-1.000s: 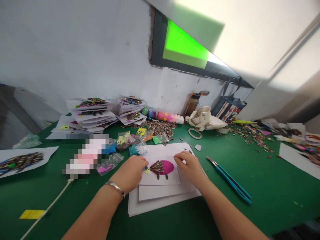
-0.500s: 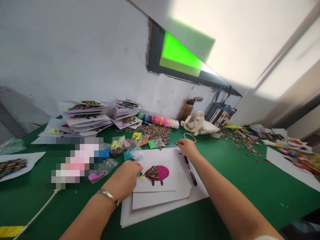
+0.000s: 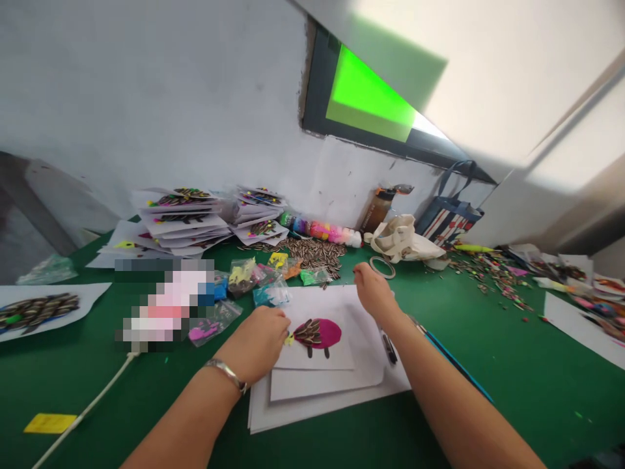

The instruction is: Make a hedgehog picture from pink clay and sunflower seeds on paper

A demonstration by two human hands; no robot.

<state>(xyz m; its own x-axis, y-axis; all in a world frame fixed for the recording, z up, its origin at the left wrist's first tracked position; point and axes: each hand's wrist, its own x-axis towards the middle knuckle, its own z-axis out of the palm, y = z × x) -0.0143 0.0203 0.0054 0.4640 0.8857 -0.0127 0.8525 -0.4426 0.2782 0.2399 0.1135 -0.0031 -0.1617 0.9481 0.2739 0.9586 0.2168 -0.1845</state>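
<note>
At your far left a seed picture (image 3: 41, 309) lies on the green table (image 3: 43, 371), with a yellow tag (image 3: 50, 423) and a white cord (image 3: 88, 407) nearer you. The cord runs up to a pixelated block (image 3: 166, 306). Behind that stand two stacks of pictures, one larger (image 3: 188, 228), one smaller (image 3: 258, 218). Small bags (image 3: 271, 294) of coloured bits lie just beyond your left hand (image 3: 261, 342). Its fingers are curled in together at the card's left edge; you can't tell whether they grip it or only press there. The card (image 3: 312, 361) lies flat in front of you on larger white sheets (image 3: 293, 413), bearing a magenta body, part-covered with seeds, a yellow head and two dark legs. A seed heap (image 3: 317, 254) lies beyond it. Your right hand (image 3: 374, 290) is above the card's far right side, beside the tape ring (image 3: 382, 267), fingers bunched nearly closed; whether they pinch anything you can't tell. Under that forearm a pen (image 3: 389, 348) and blue tweezers (image 3: 459, 365) partly show. Farther right are loose seeds (image 3: 498, 277) and a white sheet (image 3: 583, 326).
</note>
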